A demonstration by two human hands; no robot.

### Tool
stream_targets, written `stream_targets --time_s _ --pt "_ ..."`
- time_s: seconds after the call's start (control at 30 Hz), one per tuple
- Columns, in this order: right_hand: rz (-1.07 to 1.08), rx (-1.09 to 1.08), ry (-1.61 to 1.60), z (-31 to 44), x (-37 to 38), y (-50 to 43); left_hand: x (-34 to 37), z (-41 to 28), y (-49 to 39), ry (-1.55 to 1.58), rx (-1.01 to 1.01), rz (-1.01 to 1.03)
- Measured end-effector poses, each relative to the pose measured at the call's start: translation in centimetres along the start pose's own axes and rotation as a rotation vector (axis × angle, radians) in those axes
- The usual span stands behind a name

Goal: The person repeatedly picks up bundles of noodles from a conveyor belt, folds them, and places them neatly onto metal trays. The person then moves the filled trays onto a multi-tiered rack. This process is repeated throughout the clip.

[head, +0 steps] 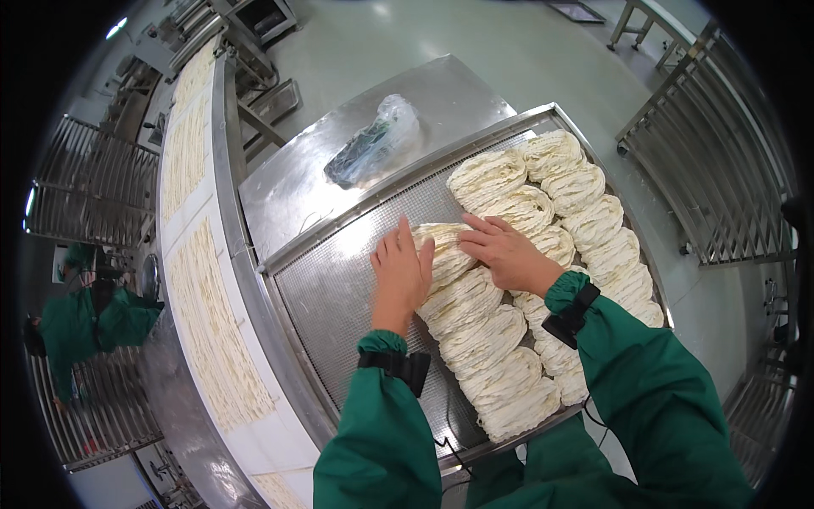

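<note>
A bundle of pale folded noodles (pixel 445 247) lies between my two hands, at the upper end of the nearest row on a mesh-bottomed metal tray (pixel 343 280). My left hand (pixel 402 273) is at its left end, fingers stretched out and thumb beside the strands. From the other side, the fingertips of my right hand (pixel 509 251) touch the bundle's right end. Neither hand is closed around it. More noodle bundles (pixel 483 337) lie overlapped below it, and further rows (pixel 604 235) fill the tray's right part.
Under the tray's far side is a steel table (pixel 286 197) bearing a clear plastic bag (pixel 381 140) with dark contents. Along the left runs a white conveyor belt (pixel 197 210) carrying flat noodle sheets (pixel 213 331). Another person (pixel 95 318) is beyond it. A slatted metal rack (pixel 712 153) stands right.
</note>
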State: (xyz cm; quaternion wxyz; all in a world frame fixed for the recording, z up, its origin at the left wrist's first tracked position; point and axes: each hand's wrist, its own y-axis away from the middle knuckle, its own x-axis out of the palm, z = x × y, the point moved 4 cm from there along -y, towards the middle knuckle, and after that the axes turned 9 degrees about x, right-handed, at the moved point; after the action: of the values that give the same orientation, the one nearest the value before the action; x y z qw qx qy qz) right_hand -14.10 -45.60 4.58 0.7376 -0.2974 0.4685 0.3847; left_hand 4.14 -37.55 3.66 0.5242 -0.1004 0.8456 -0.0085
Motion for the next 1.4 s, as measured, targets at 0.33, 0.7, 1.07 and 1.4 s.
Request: stream_targets --time_s 0.33,0.7,1.07,1.4 --pt "-0.038 0.128 0.121 2.8 2.2 -2.5 3.1 1.8 3.5 -0.031 0.087 -0.12" --pt "-0.032 0.201 0.142 3.8 6.5 -1.7 -16.9 26.8 31.6 -0.3 -1.252 -0.106" --pt "-0.018 0.105 -0.096 3.8 4.1 -3.8 -18.5 22.2 42.1 -0.034 -1.024 -0.49" --pt "-0.152 -0.34 -0.785 23.2 -9.0 -6.7 -30.4 -1.7 16.0 0.432 -0.279 -0.214"
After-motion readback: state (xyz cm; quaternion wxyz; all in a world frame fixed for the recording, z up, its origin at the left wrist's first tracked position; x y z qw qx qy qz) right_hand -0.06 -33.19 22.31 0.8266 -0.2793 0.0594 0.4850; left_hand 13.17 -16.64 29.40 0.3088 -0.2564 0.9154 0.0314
